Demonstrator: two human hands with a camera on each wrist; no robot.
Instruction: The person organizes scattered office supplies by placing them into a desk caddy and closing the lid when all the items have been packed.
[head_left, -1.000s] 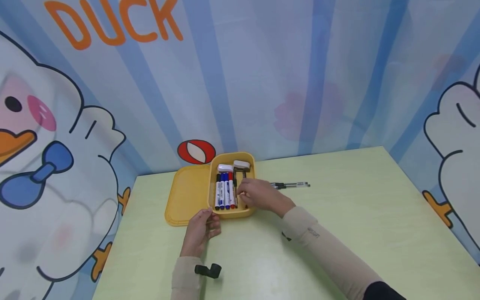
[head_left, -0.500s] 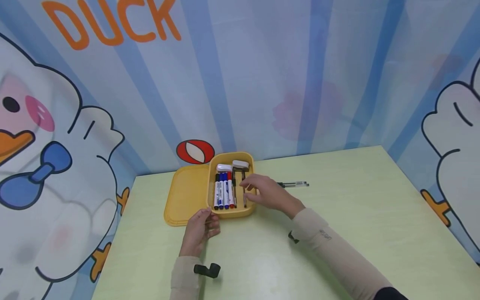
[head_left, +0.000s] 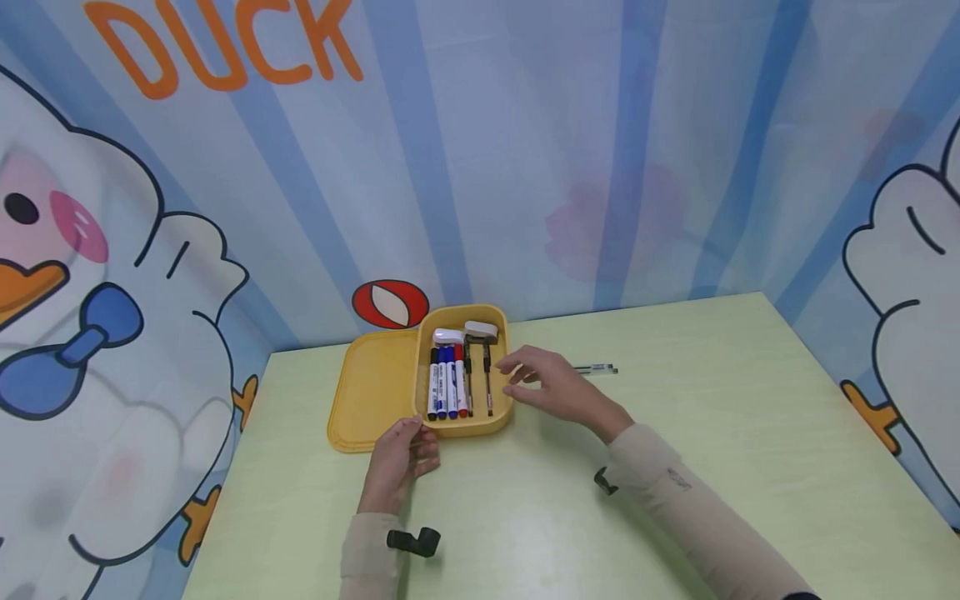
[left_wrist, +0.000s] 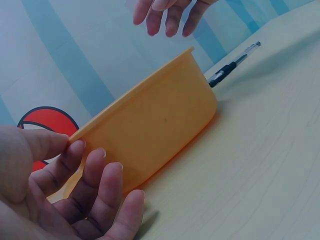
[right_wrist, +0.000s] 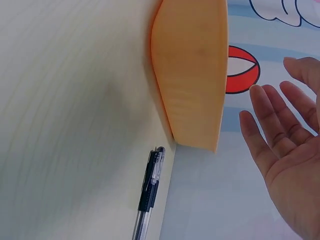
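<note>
A yellow plastic box (head_left: 463,430) stands at the back of the table. My left hand (head_left: 393,467) pinches its near left corner, thumb and forefinger at the rim (left_wrist: 75,137). Inside lie several whiteboard markers (head_left: 452,392) side by side, in black, blue and red. To their right are slim black pens (head_left: 489,383), spaced apart. Two white blocks (head_left: 448,336) sit at the far end, with a dark item by the right one. Holding nothing, my right hand (head_left: 558,387) hovers at the box's right rim with fingers spread and slightly bent.
A flat yellow lid (head_left: 371,392) lies against the box's left side. Clear-barrelled pens (right_wrist: 150,185) with black grips lie on the table right of the box, partly behind my right hand in the head view. A printed duck curtain (head_left: 510,167) rises behind the table.
My right hand has lifted from inside the box and moved right to its rim, its fingers spreading. The right pen in the box now shows fully. My left hand stays at the corner.
</note>
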